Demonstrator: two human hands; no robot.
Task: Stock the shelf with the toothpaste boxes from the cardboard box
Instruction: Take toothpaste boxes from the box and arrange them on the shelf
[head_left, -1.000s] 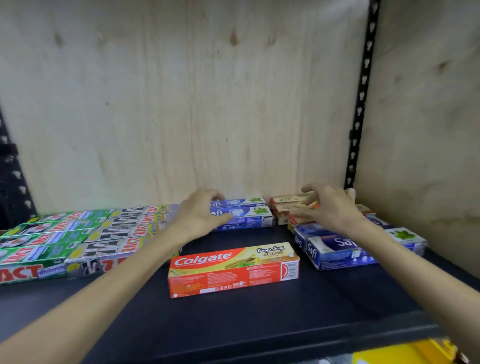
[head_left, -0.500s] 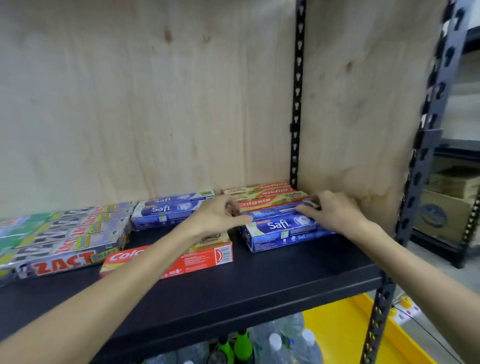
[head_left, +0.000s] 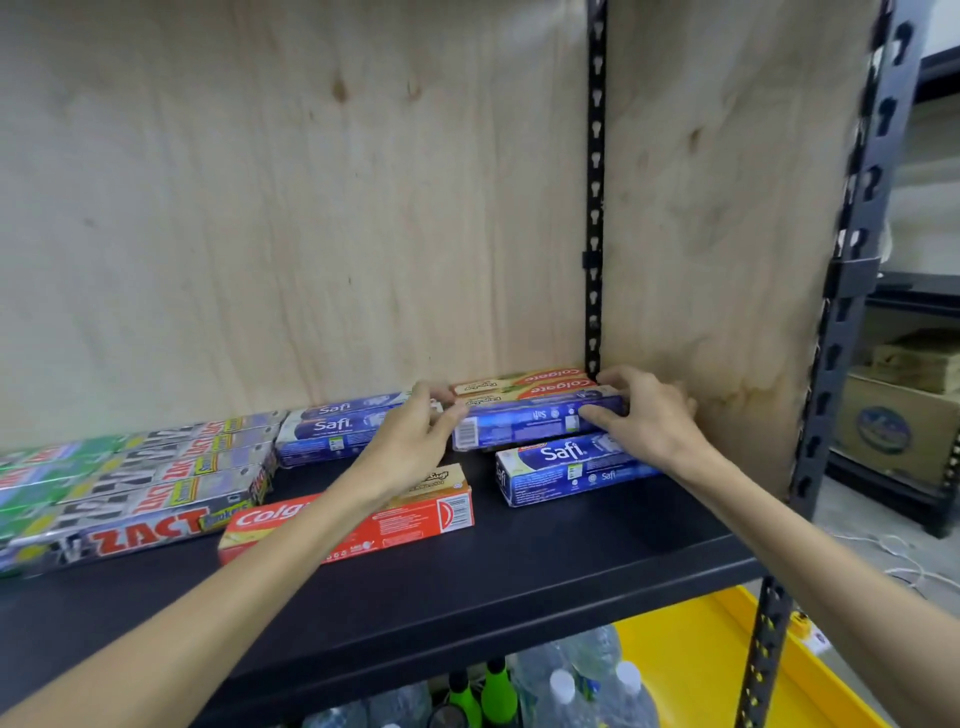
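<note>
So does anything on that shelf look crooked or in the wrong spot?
Yes. One red Colgate box lies alone at the front, slanted, apart from the other Colgate boxes stacked in the back corner. The blue Safi box held between both hands shows its barcode side, not its name.

Under my arms the shelf (head_left: 519, 582) is dark, matt painted metal. Behind it the back panel (head_left: 311, 208) is pale, raw plywood with knots. At twelve o'clock my fingers (head_left: 597, 415) meet a glossy blue Safi carton (head_left: 519, 423) of printed card; at nine o'clock, shiny Zact cartons (head_left: 135, 535).
</note>
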